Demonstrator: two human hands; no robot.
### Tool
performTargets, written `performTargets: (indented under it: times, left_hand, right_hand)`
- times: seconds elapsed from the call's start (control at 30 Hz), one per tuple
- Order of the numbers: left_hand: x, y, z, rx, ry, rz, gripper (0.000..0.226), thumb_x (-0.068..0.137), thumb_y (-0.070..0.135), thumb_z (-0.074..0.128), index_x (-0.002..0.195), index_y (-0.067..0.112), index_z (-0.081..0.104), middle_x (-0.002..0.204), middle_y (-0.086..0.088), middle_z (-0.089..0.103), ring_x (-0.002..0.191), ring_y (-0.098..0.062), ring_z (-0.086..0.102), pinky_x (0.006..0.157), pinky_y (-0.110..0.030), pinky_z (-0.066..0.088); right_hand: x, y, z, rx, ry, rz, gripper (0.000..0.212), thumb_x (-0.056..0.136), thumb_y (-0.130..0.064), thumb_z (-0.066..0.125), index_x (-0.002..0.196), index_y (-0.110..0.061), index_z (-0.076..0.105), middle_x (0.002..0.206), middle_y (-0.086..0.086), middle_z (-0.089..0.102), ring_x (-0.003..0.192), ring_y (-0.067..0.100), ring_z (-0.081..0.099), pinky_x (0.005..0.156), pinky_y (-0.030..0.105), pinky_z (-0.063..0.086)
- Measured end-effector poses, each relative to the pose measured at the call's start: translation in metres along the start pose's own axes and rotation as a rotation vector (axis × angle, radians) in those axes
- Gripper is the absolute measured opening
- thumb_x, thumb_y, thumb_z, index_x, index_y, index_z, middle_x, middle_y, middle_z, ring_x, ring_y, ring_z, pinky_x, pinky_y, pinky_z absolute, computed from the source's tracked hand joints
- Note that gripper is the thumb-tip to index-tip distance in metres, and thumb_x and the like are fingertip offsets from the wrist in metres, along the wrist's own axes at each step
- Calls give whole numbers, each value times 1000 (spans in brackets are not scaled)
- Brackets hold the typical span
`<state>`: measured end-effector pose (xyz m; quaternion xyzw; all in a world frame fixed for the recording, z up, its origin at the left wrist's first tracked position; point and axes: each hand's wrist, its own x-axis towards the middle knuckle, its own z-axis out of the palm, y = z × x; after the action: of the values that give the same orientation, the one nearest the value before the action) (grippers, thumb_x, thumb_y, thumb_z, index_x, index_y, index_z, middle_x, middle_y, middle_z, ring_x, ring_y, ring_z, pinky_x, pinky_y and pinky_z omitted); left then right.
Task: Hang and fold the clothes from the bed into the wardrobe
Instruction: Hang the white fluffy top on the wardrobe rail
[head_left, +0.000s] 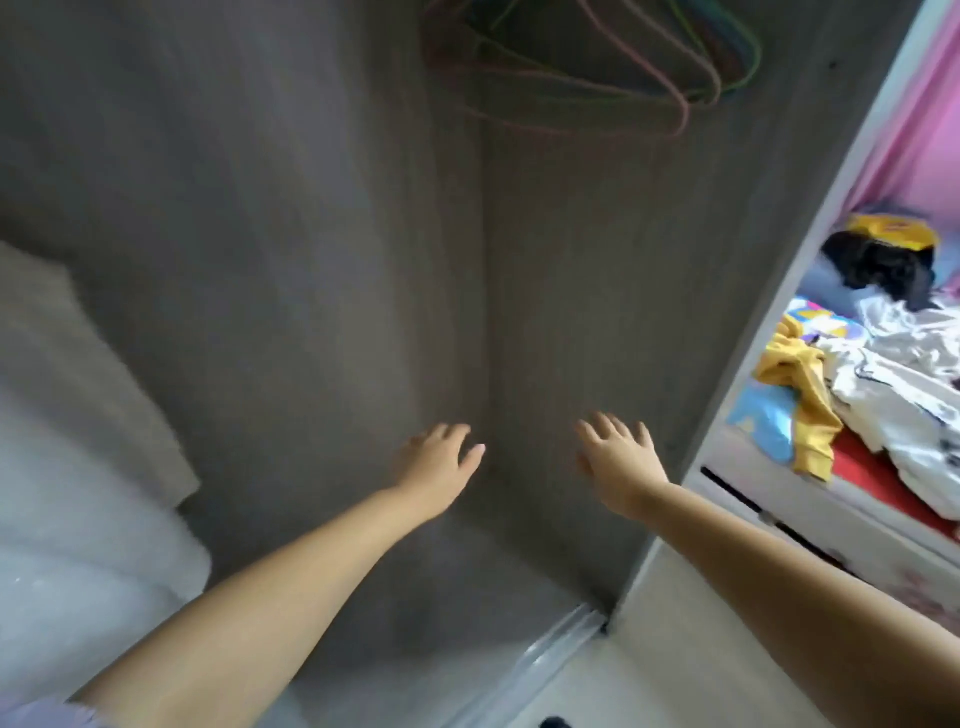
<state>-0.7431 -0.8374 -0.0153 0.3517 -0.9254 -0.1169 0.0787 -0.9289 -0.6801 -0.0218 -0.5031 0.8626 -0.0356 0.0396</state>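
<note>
progress: early, judging by the frame | clothes (878, 374) piled on bed (878, 499), far right; hangers (597, 67) bare in wardrobe (311, 234) | left hand (439, 465), right hand (618, 462) spread, holding nothing

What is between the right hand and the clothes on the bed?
In the head view, the wardrobe's white side panel stands between the right hand and the clothes on the bed.

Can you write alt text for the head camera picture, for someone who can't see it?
Two empty hands, left and right, reach with fingers spread into a grey wardrobe where bare hangers hang. At right, clothes lie piled on a bed.
</note>
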Motion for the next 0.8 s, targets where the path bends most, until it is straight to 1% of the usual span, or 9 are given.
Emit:
performTargets:
  times: [0.07,0.17,0.33,0.43,0.57,0.7,0.8]
  left_hand:
    - [-4,18,15,3,-69,97,44,98,45,39,133,19,49,131,-5,54,120,-27,50,99,-37,38]
    - [-13,59,37,40,-176,246,44,99,46,36,133,20,47,129,-5,54,121,-26,48,98,-36,37]
    - [-52,157,69,45,-317,543,46,100,46,33,135,19,44,130,-6,53,123,-26,47,98,-37,36]
    - [-86,216,82,40,-383,724,47,100,45,34,137,18,42,132,-6,52,124,-26,46,99,-37,36]
    - [-141,290,97,66,-426,915,47,100,46,33,138,19,41,132,-6,52,123,-25,47,98,-37,36]
    - [-208,360,113,66,-430,1075,48,100,46,34,139,18,41,133,-5,52,123,-25,48,98,-37,39]
    - [-277,409,131,78,-495,1137,45,100,45,33,135,17,43,129,-7,54,120,-26,50,95,-37,41]
  right_hand:
    - [-41,15,13,32,-27,116,51,99,-32,36,148,-22,26,159,4,17,146,22,14,114,52,16]
    - [-113,39,24,80,-55,308,49,100,-33,36,147,-23,27,158,4,19,146,22,17,114,52,16]
    - [-240,86,30,116,-49,670,47,99,-31,38,145,-21,32,156,4,24,142,22,25,115,46,20]
    - [-315,101,34,131,-56,863,47,98,-29,37,144,-20,33,154,5,27,140,22,28,113,46,21]
    - [-414,110,42,136,-11,1045,39,98,-31,36,135,-19,42,144,5,39,132,23,38,108,43,27]
    - [-516,117,47,157,6,1181,40,99,-32,36,137,-21,41,146,2,37,134,21,36,110,43,26]
    - [-606,114,56,186,-16,1294,40,99,-32,36,138,-22,39,148,0,34,135,21,35,111,44,23]
